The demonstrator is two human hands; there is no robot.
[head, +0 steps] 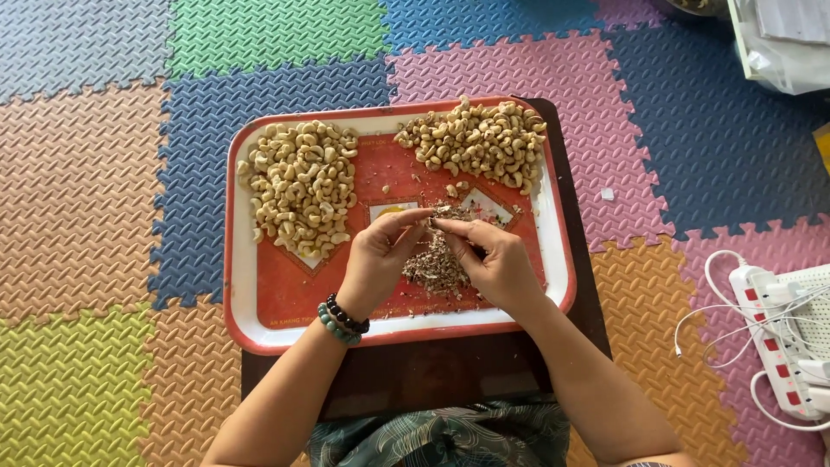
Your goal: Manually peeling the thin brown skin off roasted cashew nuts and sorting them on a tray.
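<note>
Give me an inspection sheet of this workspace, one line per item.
Surface: red tray with white rim on a dark low table.
Job's things: two cashew piles, left and upper right; a heap of skins under the hands.
Clutter: crumbs on the tray.
Hands: left hand and right hand pinch a small piece together.
Cables: white power strip with cords, at right.
Surroundings: coloured foam floor mats; plastic bag at top right.

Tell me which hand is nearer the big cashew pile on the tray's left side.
Left. The left hand sits just right of that cashew pile; the right hand is farther right, beyond the left.
</note>
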